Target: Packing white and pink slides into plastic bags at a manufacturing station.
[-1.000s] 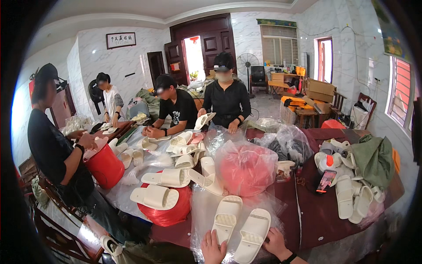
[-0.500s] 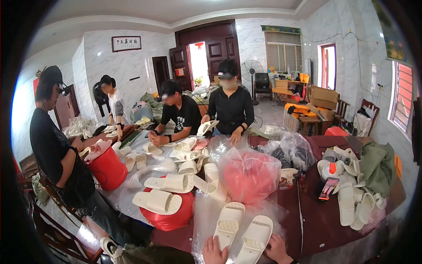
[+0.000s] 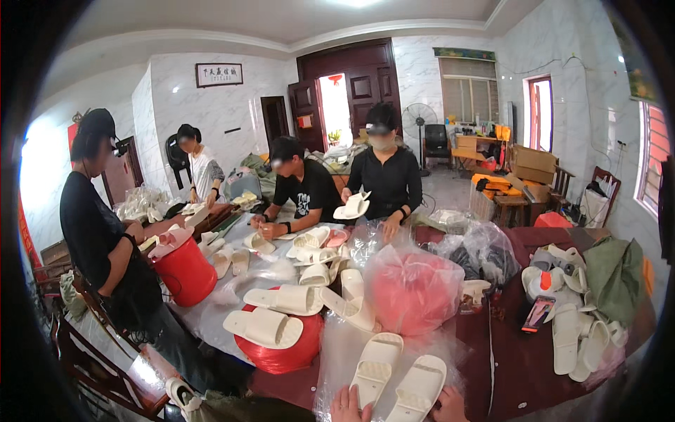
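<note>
Cream slippers (image 3: pixel 397 376), one pair, side by side on clear plastic sheet (image 3: pixel 337 344) for bagging; left hand (image 3: pixel 346 406) and right hand (image 3: pixel 450 404) at heels, fingers' state indeterminable.

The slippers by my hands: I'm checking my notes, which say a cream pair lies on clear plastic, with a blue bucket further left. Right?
Not quite. The head view shows the bucket is red, not blue. The cream slippers do lie on clear plastic by your hands.

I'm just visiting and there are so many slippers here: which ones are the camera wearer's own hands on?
The cream pair lying side by side on clear plastic at the near table edge; left hand and right hand touch their heels. The others lie farther up the table.
</note>
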